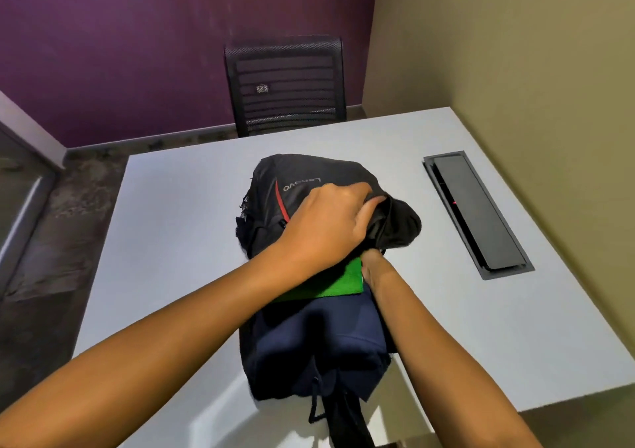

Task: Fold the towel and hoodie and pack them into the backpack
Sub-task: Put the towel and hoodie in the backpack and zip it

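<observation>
A black backpack (302, 179) with a red stripe lies on the grey table (178, 227), its opening towards me. My left hand (326, 227) grips the lifted edge of the backpack's opening flap. The folded navy hoodie (316, 341) lies in front of the opening with the folded green towel (340, 281) on top of it, both partly under the flap. My right hand (372, 269) is pushed in beside the towel at the opening; its fingers are hidden inside, so its grip cannot be seen.
A black mesh chair (285, 83) stands behind the table's far edge. A dark cable hatch (477, 214) is set into the table at the right, near the beige wall. Black backpack straps (343, 420) hang over the near table edge.
</observation>
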The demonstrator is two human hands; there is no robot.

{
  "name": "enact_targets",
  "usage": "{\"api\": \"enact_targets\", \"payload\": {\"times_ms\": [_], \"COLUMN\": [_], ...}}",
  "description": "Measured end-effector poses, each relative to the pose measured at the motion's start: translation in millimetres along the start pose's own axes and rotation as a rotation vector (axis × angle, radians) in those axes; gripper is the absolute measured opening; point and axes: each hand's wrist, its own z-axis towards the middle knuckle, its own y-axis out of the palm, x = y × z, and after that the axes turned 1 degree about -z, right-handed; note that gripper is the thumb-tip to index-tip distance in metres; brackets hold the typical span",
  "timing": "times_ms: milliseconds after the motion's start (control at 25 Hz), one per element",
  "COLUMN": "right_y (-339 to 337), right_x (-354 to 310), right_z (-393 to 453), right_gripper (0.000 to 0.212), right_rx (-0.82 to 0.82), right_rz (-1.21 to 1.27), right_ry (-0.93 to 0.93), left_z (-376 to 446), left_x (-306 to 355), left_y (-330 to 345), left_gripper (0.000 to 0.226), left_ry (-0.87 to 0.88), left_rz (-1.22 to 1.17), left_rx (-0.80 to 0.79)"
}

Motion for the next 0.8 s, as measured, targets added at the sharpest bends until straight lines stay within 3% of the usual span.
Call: {"api": "enact_targets", "payload": {"times_ms": [80,200,320,400,480,560,600,720,800], "right_y": [-1.9,4.5,19.4,23.0,23.3,14.4,8.5,-3.8,-2.0], "right_x": [-1.2,2.9,2.1,27.1,60.5,93.8,106.6,125.2,126.5], "right_z": [-0.1,-5.2,-36.6,-64.6,-106.2,-122.6,-118.5,-97.1,-80.8], "right_gripper": [0.023,0.035,0.055,0.074,0.101,0.124,0.129,0.128,0.116], "right_rx": [0.003,0.177,0.239,0.215,0.001,-0.2,-0.222,-0.098,-0.049], "right_rz": [-0.306,-1.101,-1.351,-1.552,-1.626,-1.828,-1.931,-2.101,-2.102], "right_ry": [-0.037,-0.161,-0.195,-0.501,-0.736,-0.752,-0.738,-0.788,-0.798], "left_z": [7.9,12.3,14.9,21.7,26.0,26.8,26.0,18.1,10.9], "left_x": [-4.7,-22.1,-47.3,-55.1,-56.8,-57.5,-58.4,-55.6,-48.4], "left_y": [-1.4,1.6,3.2,0.0,-4.6,-8.8,-10.2,-8.6,-4.9], "left_gripper": [0.034,0.032,0.033,0.029,0.03,0.042,0.048,0.038,0.03], "left_ry": [0.022,-0.03,-0.119,-0.088,-0.066,-0.064,-0.052,0.001,0.025], "left_rz": [0.011,0.085,0.097,0.058,0.032,0.046,0.084,0.125,0.056], "left_rx": [0.001,-0.034,-0.029,-0.083,-0.19,-0.286,-0.321,-0.391,-0.392]}}
